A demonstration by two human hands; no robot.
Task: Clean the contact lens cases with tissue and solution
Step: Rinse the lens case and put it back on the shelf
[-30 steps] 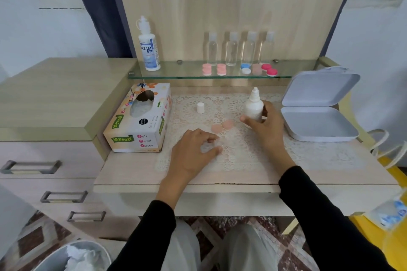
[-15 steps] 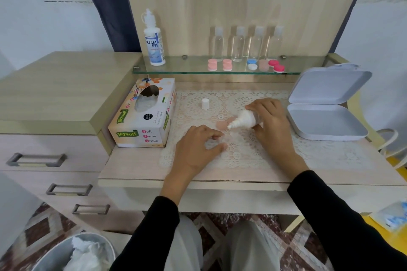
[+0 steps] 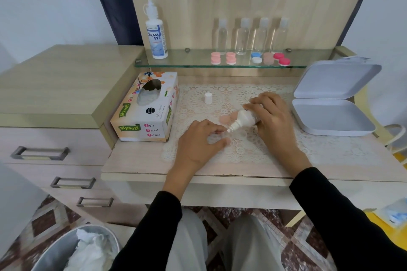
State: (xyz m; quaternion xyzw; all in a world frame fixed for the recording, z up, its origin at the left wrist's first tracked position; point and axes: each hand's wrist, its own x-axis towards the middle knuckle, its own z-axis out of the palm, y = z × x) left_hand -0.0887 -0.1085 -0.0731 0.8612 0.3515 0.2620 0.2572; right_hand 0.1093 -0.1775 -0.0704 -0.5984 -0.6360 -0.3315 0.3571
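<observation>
i hold the dropper bottle [image 3: 246,119] in my right hand [image 3: 272,123], fingers wrapped shut around its body. a second ago it stood upright in that hand; half a second ago it was tipped over; now its nozzle points down and to the left, close above the spot by my left fingertips. my left hand [image 3: 198,145] has stayed put on the lace mat [image 3: 253,152], thumb and forefinger pinched near together. the clear case body i take to be held there is hard to make out against the lace, so i cannot tell whether the fingers actually grip it.

meaning for the task: i judge the step in hand to be dosing solution into the open case. wiping with tissue is not yet begun.

the case's two pink lids [image 3: 228,119] lie on the mat just behind the nozzle. the bottle's white cap [image 3: 208,97] stands apart, further back. the other cases [image 3: 248,59] sit in a row on the glass shelf [image 3: 176,64], in front of four clear bottles.

readable text:
- tissue box [image 3: 146,109], left on the table [image 3: 220,169]: "mysoft", "soft facial tissue", "100%" on a black dot.
- tall bottle [image 3: 156,35] on the shelf: "dream eye".
- dropper bottle: no label legible.

a white box [image 3: 334,103] lies open at right, with nothing visible inside.
</observation>
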